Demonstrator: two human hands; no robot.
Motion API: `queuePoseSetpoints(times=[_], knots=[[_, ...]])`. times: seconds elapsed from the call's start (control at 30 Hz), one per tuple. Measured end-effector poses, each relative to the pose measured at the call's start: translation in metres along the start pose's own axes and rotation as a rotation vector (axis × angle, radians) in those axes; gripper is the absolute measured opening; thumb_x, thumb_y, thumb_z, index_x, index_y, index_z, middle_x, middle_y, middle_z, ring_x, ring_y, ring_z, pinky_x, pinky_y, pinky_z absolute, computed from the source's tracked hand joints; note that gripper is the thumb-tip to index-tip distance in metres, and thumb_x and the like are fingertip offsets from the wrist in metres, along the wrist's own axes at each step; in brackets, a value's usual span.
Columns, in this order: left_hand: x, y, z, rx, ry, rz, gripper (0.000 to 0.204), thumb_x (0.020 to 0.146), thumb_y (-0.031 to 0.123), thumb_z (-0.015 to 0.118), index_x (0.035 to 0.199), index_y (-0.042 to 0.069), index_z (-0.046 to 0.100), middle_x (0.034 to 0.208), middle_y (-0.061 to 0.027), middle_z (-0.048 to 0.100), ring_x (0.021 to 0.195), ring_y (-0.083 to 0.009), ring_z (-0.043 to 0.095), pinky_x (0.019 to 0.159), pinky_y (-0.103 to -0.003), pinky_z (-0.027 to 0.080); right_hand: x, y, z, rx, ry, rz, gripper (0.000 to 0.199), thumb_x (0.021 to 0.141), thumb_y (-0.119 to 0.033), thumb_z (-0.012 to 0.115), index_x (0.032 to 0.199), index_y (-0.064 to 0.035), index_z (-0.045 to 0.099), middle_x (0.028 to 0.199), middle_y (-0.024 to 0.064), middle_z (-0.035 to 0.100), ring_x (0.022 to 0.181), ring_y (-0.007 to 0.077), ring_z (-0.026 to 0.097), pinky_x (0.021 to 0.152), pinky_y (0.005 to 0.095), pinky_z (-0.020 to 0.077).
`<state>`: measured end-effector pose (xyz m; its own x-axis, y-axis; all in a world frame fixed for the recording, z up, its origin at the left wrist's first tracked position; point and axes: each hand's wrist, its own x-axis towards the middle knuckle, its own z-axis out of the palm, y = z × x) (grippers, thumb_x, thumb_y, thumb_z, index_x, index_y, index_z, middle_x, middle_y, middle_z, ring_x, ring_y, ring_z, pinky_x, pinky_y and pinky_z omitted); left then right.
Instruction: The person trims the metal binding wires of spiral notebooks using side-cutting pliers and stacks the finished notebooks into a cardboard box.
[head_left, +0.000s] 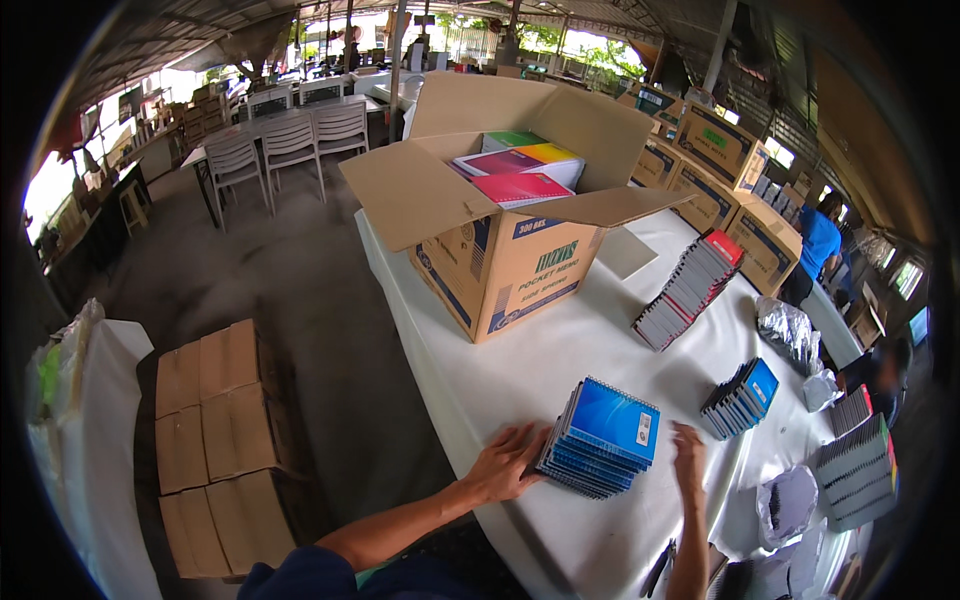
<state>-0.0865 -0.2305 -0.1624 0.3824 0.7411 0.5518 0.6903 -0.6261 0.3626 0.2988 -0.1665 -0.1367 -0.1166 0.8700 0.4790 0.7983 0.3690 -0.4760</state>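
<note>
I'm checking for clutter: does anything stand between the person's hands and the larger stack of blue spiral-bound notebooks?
Nothing visible does. The left hand is at the left side of the larger blue notebook stack; the right hand is apart from it, with only white table covering visible between.

The left grip point(512, 463) spreads; the right grip point(689, 460) bends loosely.
</note>
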Motion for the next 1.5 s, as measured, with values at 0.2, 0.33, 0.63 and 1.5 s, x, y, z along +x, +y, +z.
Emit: queuePoseSetpoints(times=[0.2, 0.33, 0.63, 1.5], knots=[[0.006, 0.002, 0.005, -0.004, -0.017, 0.067, 0.082, 0.081, 0.04, 0.069, 0.142, -0.001, 0.034, 0.132, -0.0211, 0.053, 0.128, -0.0339, 0.047, 0.105, -0.046, 0.037, -0.036, 0.098, -0.191, -0.618, 0.396, 0.084, 0.03, 0.079, 0.0, 0.064, 0.109, -0.0005, 0.061, 0.107, 0.0153, 0.064, 0.1, 0.033, 0.061, 0.087, 0.0425, 0.0454], [0.004, 0.001, 0.006, -0.03, -0.058, -0.001, 0.079, 0.082, 0.037, 0.069, 0.143, 0.001, 0.035, 0.137, -0.0183, 0.051, 0.13, -0.0316, 0.045, 0.106, -0.046, 0.035, -0.067, 0.066, -0.204, -0.995, 0.446, 0.08, 0.028, 0.081, -0.007, 0.066, 0.108, -0.0048, 0.059, 0.104, 0.0131, 0.062, 0.094, 0.0321, 0.06, 0.081, 0.0444, 0.0457], [0.022, -0.004, 0.022, -0.038, -0.186, -0.109, 0.078, 0.082, 0.034, 0.069, 0.144, 0.005, 0.033, 0.134, -0.0169, 0.052, 0.125, -0.0298, 0.049, 0.109, -0.048, 0.031, -0.211, -0.126, -0.07, -0.734, -0.267, 0.815, 0.069, 0.069, -0.045, 0.079, 0.116, -0.0018, 0.053, 0.117, 0.0197, 0.056, 0.114, 0.0366, 0.051, 0.09, 0.0525, 0.0416], [0.085, 0.043, -0.082, -0.171, 0.252, 0.138, 0.044, 0.09, 0.03, 0.062, 0.134, 0.023, 0.056, 0.149, -0.0101, 0.039, 0.142, -0.0434, 0.02, 0.112, -0.055, 0.02, -0.095, -0.196, -0.109, -0.636, -0.19, -0.197, 0.052, 0.081, -0.022, 0.072, 0.127, -0.007, 0.053, 0.11, 0.0163, 0.052, 0.097, 0.0312, 0.051, 0.082, 0.0423, 0.0453]])
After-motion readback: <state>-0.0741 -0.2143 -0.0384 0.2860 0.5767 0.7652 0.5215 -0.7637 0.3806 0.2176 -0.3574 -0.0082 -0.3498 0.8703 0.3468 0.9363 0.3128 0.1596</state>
